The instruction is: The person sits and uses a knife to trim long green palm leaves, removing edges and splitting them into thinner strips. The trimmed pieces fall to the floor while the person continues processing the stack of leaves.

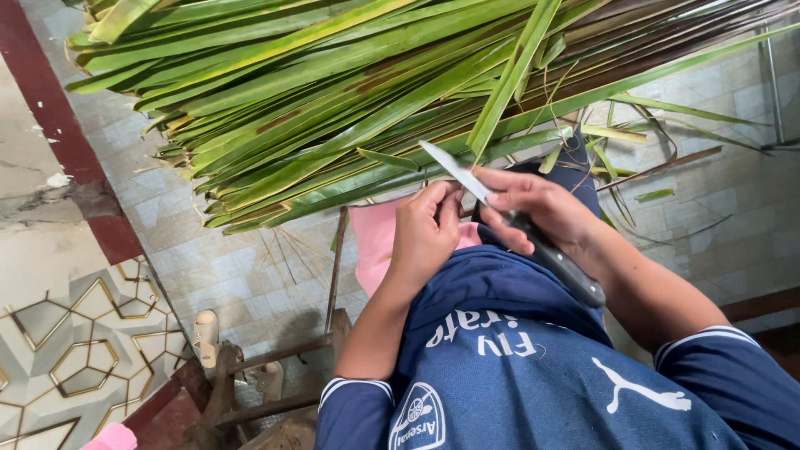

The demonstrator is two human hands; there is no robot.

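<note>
I see right hand (pixel 542 208) clenched on knife (pixel 508 218), blade pointing up-left. Left hand (pixel 425 233) just beside, closed, probably pinching thin leaf strip; view poor. Leaf bundle (pixel 350 108) above both hands. Advice: keep left fingers behind edge, cut away from body.

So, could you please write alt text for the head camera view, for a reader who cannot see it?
Seen from above, a person's right hand holds a knife with a dark handle, while the left hand grips a leaf strip at the blade. A big bundle of long green leaves lies across the lap, above a tiled floor.
</note>
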